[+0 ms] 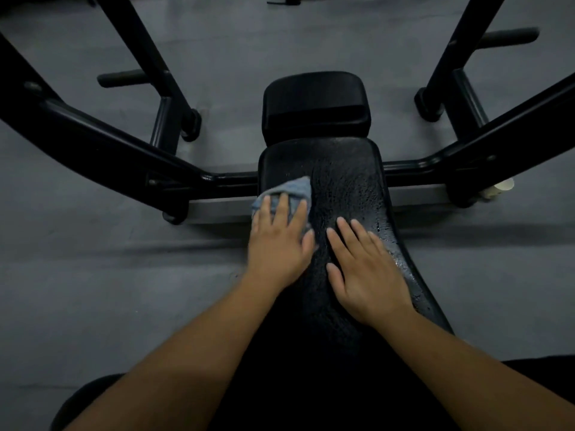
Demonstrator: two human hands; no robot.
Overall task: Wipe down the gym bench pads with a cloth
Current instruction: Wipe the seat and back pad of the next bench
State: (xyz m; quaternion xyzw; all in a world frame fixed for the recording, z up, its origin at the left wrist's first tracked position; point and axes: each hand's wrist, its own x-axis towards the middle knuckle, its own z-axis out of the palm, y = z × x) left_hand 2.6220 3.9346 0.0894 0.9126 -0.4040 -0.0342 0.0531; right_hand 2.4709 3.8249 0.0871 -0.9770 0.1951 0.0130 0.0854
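In the head view the left hand (278,241) lay flat, fingers straight, pressing the cloth (286,191) onto the left edge of the pad (348,169). The right hand (367,272), flat and holding nothing, rested on the pad's middle. Droplets to the right of the cloth called for overlapping, evenly pressed strokes. The pad's long axis ran away from the person, toward the seat (314,101) beyond it.

Dimly lit gym room. The floor (93,275) is smooth dark grey matting, crossed by soft shadows. A black steel frame (102,135) spreads across it, its angled arms meeting a low crossbar (231,177). Slanted uprights rise on both sides, each near a short horizontal peg, the left peg (123,78) and the right peg (510,37). A pale paper cup (499,188) lies tipped beside the frame's right foot.
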